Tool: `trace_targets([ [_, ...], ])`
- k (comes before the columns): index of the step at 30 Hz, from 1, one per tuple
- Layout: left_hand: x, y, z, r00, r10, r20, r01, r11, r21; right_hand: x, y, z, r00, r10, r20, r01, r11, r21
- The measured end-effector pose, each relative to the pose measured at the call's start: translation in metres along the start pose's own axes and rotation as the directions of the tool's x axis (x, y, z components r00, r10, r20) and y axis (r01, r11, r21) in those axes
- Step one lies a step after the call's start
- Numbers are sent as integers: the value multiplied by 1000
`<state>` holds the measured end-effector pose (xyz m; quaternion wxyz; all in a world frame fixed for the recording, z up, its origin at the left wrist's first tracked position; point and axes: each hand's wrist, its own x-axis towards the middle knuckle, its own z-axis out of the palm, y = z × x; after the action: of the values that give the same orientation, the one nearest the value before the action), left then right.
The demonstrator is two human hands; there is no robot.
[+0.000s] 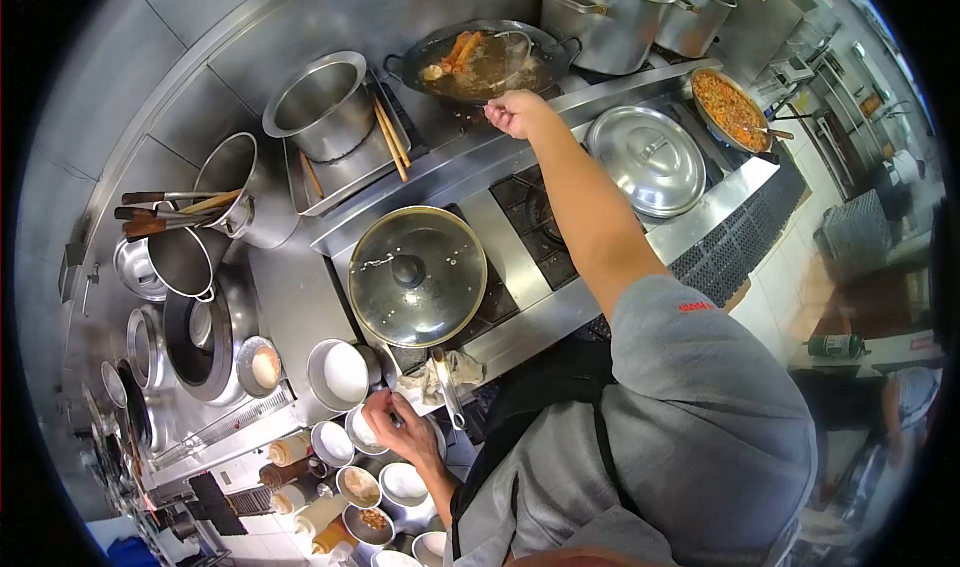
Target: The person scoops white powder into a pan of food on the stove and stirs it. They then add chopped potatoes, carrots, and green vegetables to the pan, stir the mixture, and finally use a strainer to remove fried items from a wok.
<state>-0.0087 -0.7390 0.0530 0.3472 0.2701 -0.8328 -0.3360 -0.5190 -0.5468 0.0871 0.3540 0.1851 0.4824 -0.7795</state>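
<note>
My right hand (516,113) reaches out over the front rim of a black wok (425,79), its fingers pinched together; what they hold, if anything, is hidden. Inside the wok, orange-brown fried pieces (462,53) lie in dark oil beside a round wire skimmer (515,55). Low on the left, my left hand (400,425) is closed with curled fingers above several metal bowls, and whatever is in it does not show clearly. Nearest to it are a pot of white contents (340,375) and the metal handle (447,392) of a pan covered by a glass lid (418,277).
At the back stand tall stockpots (605,17). A domed metal lid (645,162) and a pan of orange-red food (728,112) sit to the right. An empty-looking pot (320,107) and wooden chopsticks (391,137) rest on the left tray. Squeeze bottles (320,515) stand below. Another person (900,417) is at far right.
</note>
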Motion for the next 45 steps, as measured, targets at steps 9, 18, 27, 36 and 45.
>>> trace_targets([
  [9,-13,38,42,989,132,-63,-126,988,91,-11,-30,-62,967,5,256,18,996,-85],
  [18,-43,106,89,998,55,-27,-54,998,41,-11,-25,-102,876,12,482,-91,986,142],
  [27,-60,129,101,999,45,-28,-42,995,88,-25,-18,-134,804,-66,590,-50,983,178],
  [36,-65,138,104,999,24,-44,-20,996,88,-54,-45,-140,873,-16,488,26,1000,-14],
  [45,-71,132,115,999,21,-44,-20,999,25,-87,-67,-126,892,52,449,17,989,-149],
])
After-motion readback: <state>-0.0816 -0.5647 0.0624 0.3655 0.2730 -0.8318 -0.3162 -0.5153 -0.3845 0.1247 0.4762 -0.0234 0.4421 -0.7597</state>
